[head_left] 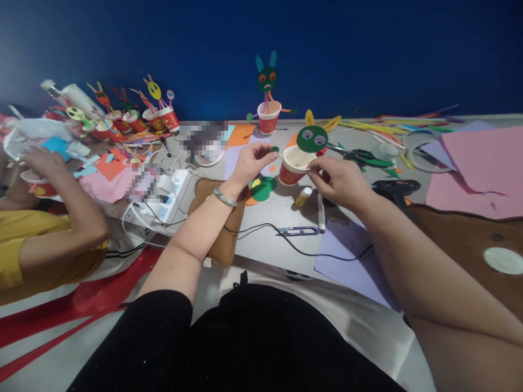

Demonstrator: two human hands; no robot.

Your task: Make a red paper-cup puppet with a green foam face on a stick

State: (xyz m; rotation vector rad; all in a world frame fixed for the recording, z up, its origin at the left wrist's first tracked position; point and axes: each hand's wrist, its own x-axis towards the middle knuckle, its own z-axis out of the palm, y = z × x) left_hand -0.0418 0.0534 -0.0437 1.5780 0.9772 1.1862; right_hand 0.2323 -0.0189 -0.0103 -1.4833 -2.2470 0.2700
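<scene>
A red paper cup (291, 173) with a white inside is tilted toward me at the table's middle. A green paper face (311, 139) with yellow ears stands on a stick in it. My right hand (341, 182) grips the cup's right rim. My left hand (251, 161) pinches a small green paper piece (274, 149) just left of the cup's rim. A silver bangle (224, 197) circles my left wrist.
A glue stick (303, 196), a white pen (321, 213), small snips (298, 231) and a black cable lie before the cup. A finished cup figure (268, 111) stands behind. Pink paper (482, 163) lies right, a power strip (165, 201) left. Another person's arm (61, 190) works at far left.
</scene>
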